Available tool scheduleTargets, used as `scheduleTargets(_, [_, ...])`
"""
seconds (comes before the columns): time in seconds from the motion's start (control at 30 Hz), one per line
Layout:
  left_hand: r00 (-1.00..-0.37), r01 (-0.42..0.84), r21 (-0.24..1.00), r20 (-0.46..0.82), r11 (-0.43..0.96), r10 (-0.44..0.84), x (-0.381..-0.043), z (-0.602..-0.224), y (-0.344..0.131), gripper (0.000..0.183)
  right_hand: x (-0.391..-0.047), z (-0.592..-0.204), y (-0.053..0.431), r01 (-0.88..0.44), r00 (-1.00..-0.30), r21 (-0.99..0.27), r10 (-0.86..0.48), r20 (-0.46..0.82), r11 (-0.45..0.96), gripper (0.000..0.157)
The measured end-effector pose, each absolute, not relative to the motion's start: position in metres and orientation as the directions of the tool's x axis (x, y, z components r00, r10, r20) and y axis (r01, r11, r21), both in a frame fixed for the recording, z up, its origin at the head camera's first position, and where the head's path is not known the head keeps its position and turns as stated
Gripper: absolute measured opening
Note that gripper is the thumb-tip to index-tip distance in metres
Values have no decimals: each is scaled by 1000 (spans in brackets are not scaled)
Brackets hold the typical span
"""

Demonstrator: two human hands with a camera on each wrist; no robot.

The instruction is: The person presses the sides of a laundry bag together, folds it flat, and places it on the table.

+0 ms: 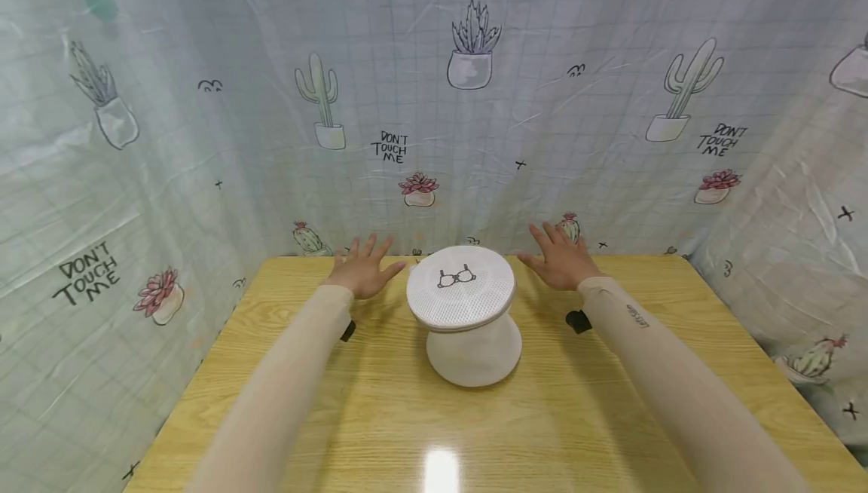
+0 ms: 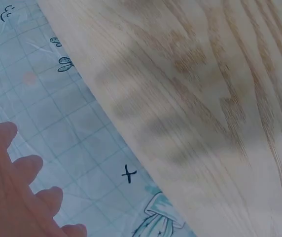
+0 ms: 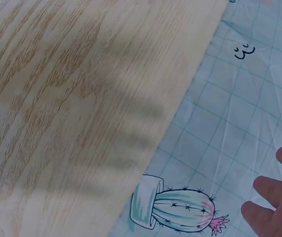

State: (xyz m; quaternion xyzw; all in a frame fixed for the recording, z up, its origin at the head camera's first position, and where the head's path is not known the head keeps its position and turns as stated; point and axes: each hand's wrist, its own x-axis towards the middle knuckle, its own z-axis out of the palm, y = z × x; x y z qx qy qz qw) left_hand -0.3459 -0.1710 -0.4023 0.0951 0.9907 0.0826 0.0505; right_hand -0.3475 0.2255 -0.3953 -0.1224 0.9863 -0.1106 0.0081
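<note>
A white, spool-shaped object [image 1: 468,319] stands upright at the middle of the table. Its wide round top has a dotted, mesh-like surface with a black drawing of eyeglasses, tilted toward the camera; a rounded base shows below. To its left, my left hand [image 1: 359,270] is spread palm down over the table with nothing in it. My right hand [image 1: 559,259] is spread likewise on the other side, also holding nothing. Fingertips of the left hand [image 2: 22,187] and the right hand [image 3: 279,197] show at the edges of the wrist views, with finger shadows on the wood.
The wooden table [image 1: 380,433] ends at a far edge just beyond the hands. Behind it and on both sides hangs a curtain [image 1: 380,33] printed with cacti, potted plants and lettering. Each wrist carries a small black device [image 1: 579,320]. Light glares off the near tabletop.
</note>
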Motion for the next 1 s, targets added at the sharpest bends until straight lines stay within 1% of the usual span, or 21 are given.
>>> scheduleTargets(0.13, [-974,195,168,-82,966,211,-344,-401,-174,77,-346,-395,227,-246,-969,-211,-249,12,946,90])
scheduleTargets(0.33, [-970,214,168,-80,962,229,-342,-404,-177,76,-343,-396,229,-266,-963,-210,-266,26,941,81])
scheduleTargets(0.57, [-962,243,171,-84,955,259,-335,-399,-176,75,-340,-395,233,-289,-956,-209,-292,17,934,79])
scheduleTargets(0.77, [-956,272,156,-72,949,286,-329,-393,-177,77,-331,-387,232,-312,-948,-236,-316,23,920,75])
scheduleTargets(1.0, [-943,318,160,-49,935,329,-322,-385,-180,75,-323,-377,232,-347,-936,-234,-352,21,908,74])
